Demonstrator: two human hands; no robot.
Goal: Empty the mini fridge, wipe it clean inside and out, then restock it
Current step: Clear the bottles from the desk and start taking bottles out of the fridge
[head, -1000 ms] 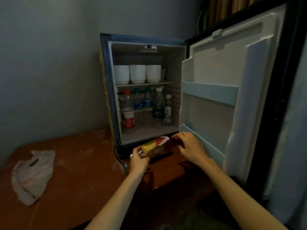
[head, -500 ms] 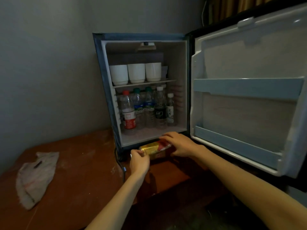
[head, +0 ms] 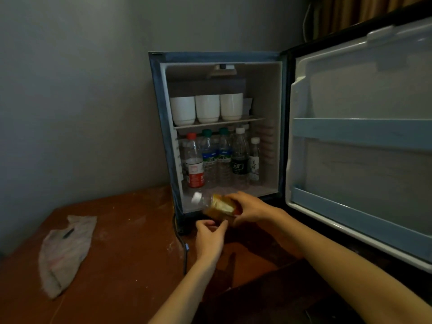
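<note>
At six o'clock of the mini fridge (head: 161,136) opening, the right hand (head: 252,210) grips a tilted juice bottle (head: 217,206); the left hand (head: 210,237) curls beneath, contact unclear. Probably restocking: turn it upright, then place it before the standing bottles (head: 224,157).

Mini fridge (head: 163,136) open — stocked, amber bottle (head: 219,206) tilted

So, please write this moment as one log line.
right hand: grips tilted yellow-labelled clear plastic bottle | left hand: just below, grip unclear | blue-framed mini fridge: open, stocked
</note>
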